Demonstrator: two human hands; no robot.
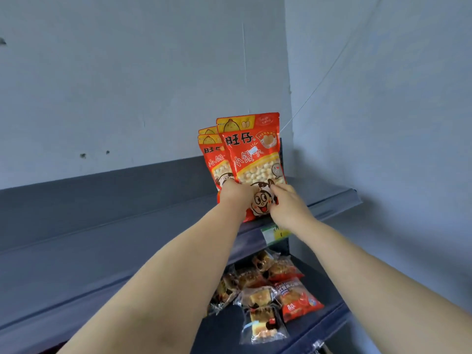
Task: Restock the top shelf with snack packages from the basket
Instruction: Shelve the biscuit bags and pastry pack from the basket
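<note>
The top shelf (115,218), dark grey, runs from the left edge toward the corner of the pale wall (127,72), its left stretch bare. Near its right end stand two rear packages (211,155), red, upright, one behind the other. The front package (252,154), of the same red print, stands upright just before them and overlaps their right side, its base at the shelf's front edge. The left hand (236,194) holds this front package at its lower left, back of hand to the camera, fingers bent round the edge. The right hand (288,208) holds its lower right, fingertips curled onto the printed face. Below the shelf rail hangs a green price label (274,232), partly covered by the right wrist. Wrapped cakes (268,290) lie heaped on the lower shelf (224,333).
</note>
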